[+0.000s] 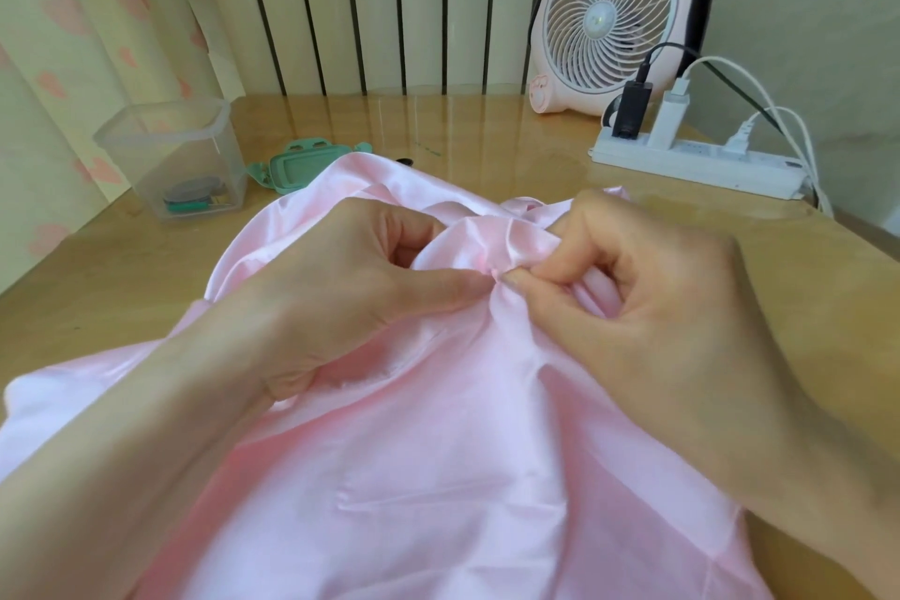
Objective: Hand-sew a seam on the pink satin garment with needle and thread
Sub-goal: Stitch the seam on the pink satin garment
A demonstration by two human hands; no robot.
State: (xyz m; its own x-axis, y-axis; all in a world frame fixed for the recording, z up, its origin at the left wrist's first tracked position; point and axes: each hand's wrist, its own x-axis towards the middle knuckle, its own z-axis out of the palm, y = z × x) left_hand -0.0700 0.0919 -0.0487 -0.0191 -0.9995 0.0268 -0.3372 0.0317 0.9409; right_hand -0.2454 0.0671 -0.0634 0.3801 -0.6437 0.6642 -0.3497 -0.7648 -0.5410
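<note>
Left hand [341,287], right hand [647,302] pinch bunched garment [438,453] fold, fingertips meeting; table [487,122] bare beyond.

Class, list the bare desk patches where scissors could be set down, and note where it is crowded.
Free: desk between box and fan, behind the garment; also left of the garment, before the box. Crowded: centre, under the garment; back right, around the strip.

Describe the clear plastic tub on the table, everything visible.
The clear plastic tub stands upright and lidless on the wooden table, back left, near the curtain. Its walls are translucent, corners rounded. A few small items, grey and green, lie at its bottom. A teal lid lies just right of it.
</note>
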